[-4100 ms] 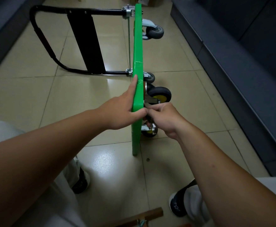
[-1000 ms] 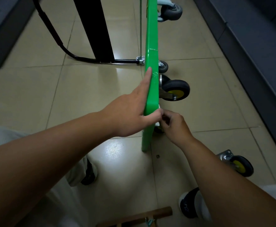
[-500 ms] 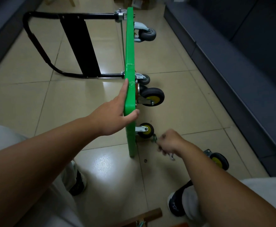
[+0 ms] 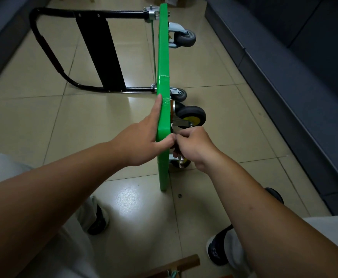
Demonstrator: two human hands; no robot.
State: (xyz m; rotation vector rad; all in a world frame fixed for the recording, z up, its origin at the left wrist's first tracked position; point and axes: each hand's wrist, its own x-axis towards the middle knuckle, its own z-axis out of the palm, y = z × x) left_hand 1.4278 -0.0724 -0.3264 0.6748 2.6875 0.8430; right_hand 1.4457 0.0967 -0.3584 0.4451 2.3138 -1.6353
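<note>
The green deck (image 4: 164,57) of a platform cart stood on its long edge on the tiled floor (image 4: 84,127), its long axis running straight away from the person. Its black handle (image 4: 44,43) lay out to the left of the deck and its casters stuck out to the right.

The left hand (image 4: 144,141) steadied the near end of the deck. Its forefinger lay straight along the deck's left face and its thumb hooked over the upper edge. The right hand (image 4: 196,145) was on the other side, against the deck's underside, with its fingers (image 4: 181,135) clenched in a pinch on a small dark part (image 4: 175,147). Whether that was a bolt or a tool could not be told.

The pinch sat just below the yellow-hubbed caster (image 4: 192,117) and just above a second caster (image 4: 181,163) nearer the floor, almost touching the left thumb across the deck's edge.

The work looked like fastening at a caster mount. The right hand was the one already at it, and any turning would go about an axis square to the deck face, while the left hand braced against that push. A small washer (image 4: 179,196) lay on the floor just beside the deck's near corner.
</note>
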